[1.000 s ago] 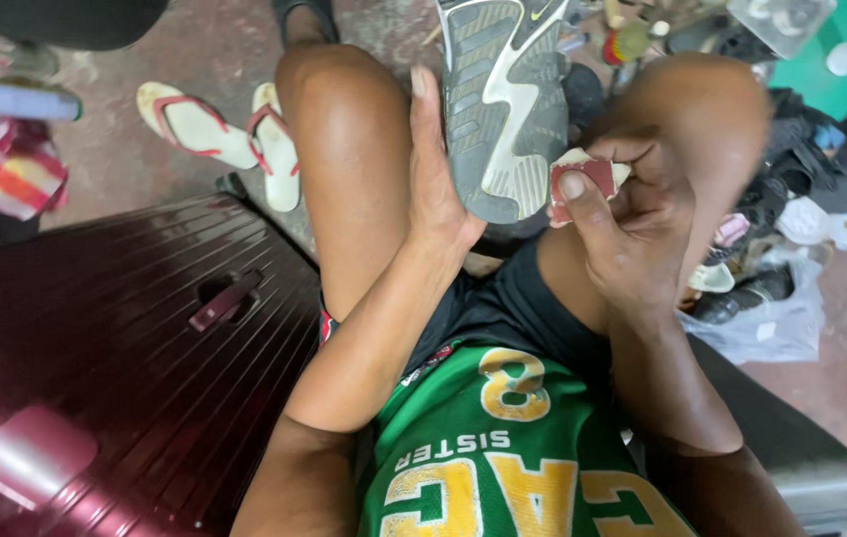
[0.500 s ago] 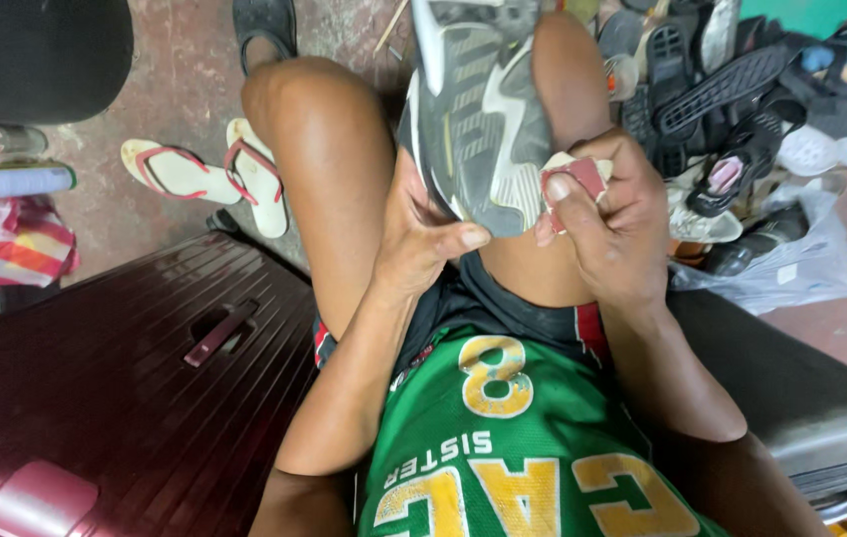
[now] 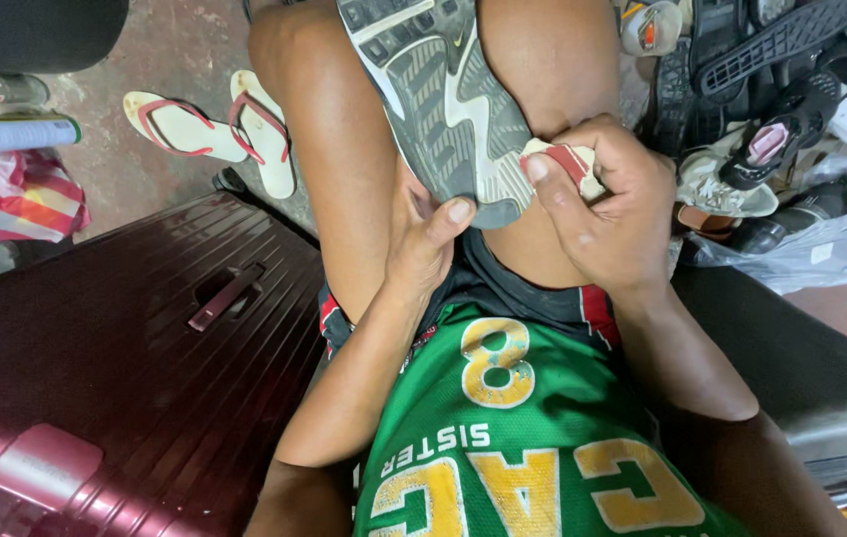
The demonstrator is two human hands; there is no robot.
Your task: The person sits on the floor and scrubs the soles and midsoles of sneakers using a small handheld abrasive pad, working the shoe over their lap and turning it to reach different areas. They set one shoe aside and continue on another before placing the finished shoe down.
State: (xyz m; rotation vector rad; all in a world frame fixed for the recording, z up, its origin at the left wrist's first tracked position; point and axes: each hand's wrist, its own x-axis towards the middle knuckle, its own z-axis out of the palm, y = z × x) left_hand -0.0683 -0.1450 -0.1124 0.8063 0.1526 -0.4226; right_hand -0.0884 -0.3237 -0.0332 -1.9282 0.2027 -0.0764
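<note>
A grey sports shoe point(image 3: 448, 104) lies sole-up between my knees, its heel end toward me. My left hand point(image 3: 425, 244) grips the heel end from below, thumb pressed on the sole's edge. My right hand point(image 3: 610, 211) is closed on a small folded pad with a red and cream face point(image 3: 564, 164), pressed against the right side of the sole near the heel. The shoe's upper is hidden under the sole.
A dark red hard suitcase point(image 3: 125, 378) lies at my left. A pair of cream flip-flops with red straps point(image 3: 214, 134) rests on the concrete floor. Several shoes and sandals point(image 3: 761, 109) are heaped at the right, with a clear plastic bag point(image 3: 821, 244).
The view has drawn closer and shifted. My left hand has slid from flat along the sole's side down to the heel end. The right hand keeps the pad on the sole's edge.
</note>
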